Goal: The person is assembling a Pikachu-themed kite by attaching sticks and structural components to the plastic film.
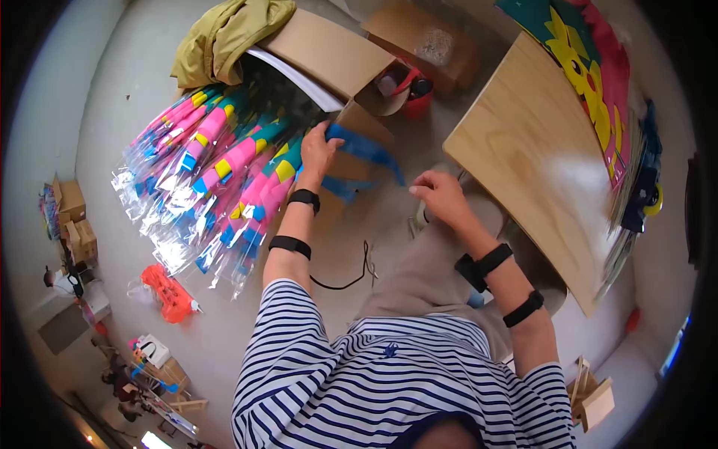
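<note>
My left hand is closed on one end of a blue strip, thin and limp, at the edge of an open cardboard box. From there the strip trails to the right, its tip close to my right hand. The fingers of that hand are curled together over my knee; whether anything is in them is hidden. Another blue piece hangs below the left hand against the box side. Beside my left wrist, many long pink, teal, yellow and blue items in clear plastic sleeves stick out of the box.
An olive cloth drapes over the cardboard box. To the right stands a wooden table with colourful printed sheets at its far edge. An orange-red plastic bag and a dark cord lie on the floor.
</note>
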`<state>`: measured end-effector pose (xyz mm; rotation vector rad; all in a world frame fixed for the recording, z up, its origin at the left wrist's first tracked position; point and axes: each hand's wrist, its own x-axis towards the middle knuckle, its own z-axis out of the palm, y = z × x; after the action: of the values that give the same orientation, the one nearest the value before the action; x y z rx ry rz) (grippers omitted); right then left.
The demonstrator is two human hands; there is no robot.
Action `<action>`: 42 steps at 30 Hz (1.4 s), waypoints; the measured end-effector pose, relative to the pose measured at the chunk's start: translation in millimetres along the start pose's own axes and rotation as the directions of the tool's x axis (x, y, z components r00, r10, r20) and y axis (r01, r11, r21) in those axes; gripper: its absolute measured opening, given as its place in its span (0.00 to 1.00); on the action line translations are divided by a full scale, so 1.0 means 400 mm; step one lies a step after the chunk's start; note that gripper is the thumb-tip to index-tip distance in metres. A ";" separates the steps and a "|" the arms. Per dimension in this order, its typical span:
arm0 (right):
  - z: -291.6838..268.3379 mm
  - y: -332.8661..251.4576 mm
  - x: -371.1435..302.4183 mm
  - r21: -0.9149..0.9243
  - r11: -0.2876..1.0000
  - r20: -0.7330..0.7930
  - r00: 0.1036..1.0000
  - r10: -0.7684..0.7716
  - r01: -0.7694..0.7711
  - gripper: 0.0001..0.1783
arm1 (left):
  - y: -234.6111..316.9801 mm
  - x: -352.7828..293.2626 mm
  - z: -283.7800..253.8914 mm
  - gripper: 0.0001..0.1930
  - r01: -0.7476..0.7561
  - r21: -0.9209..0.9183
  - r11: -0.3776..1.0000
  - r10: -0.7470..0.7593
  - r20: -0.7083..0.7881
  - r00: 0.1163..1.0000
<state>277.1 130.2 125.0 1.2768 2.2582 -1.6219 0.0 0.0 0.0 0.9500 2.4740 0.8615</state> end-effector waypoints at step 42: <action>-0.879 0.514 -0.243 -0.580 0.580 -0.815 0.392 -0.427 -0.572 0.06 | 1.143 0.036 0.287 0.26 -0.865 -0.087 0.493 0.830 0.343 0.439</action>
<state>609.8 380.2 173.6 2.1096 2.6556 0.6890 267.7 327.3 209.4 2.2742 1.6166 0.7082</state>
